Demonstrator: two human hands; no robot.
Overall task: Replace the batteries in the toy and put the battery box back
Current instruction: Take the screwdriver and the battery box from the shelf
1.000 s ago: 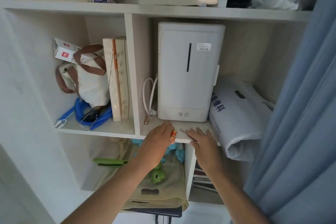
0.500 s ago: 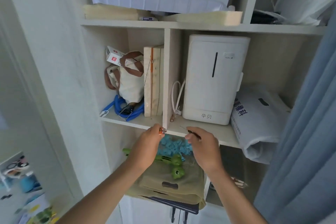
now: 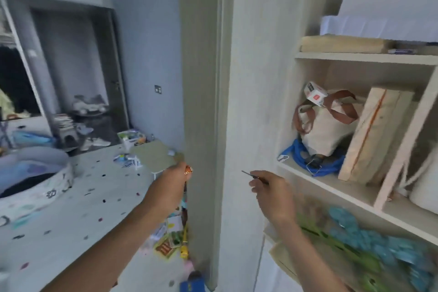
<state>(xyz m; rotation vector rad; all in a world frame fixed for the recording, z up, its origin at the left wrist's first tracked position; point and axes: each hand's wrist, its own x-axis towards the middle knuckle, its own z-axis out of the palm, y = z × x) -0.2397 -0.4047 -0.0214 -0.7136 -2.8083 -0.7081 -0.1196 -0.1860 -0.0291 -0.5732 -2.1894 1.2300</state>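
Batteries point(image 3: 189, 170), orange-tipped and only partly visible, sit gripped in the curled left hand point(image 3: 171, 179) held in front of the door frame point(image 3: 201, 78), while the right hand point(image 3: 270, 193) beside the shelf point(image 3: 331, 187) pinches a thin screwdriver point(image 3: 254, 176).

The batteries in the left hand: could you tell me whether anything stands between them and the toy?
Cannot tell: the left hand grips the batteries, but no toy is identifiable in this blurred view.

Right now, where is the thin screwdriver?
The thin screwdriver is pinched in the right hand, centre-right of the head view, in front of the white cabinet side panel, left of the shelf's blue cord.
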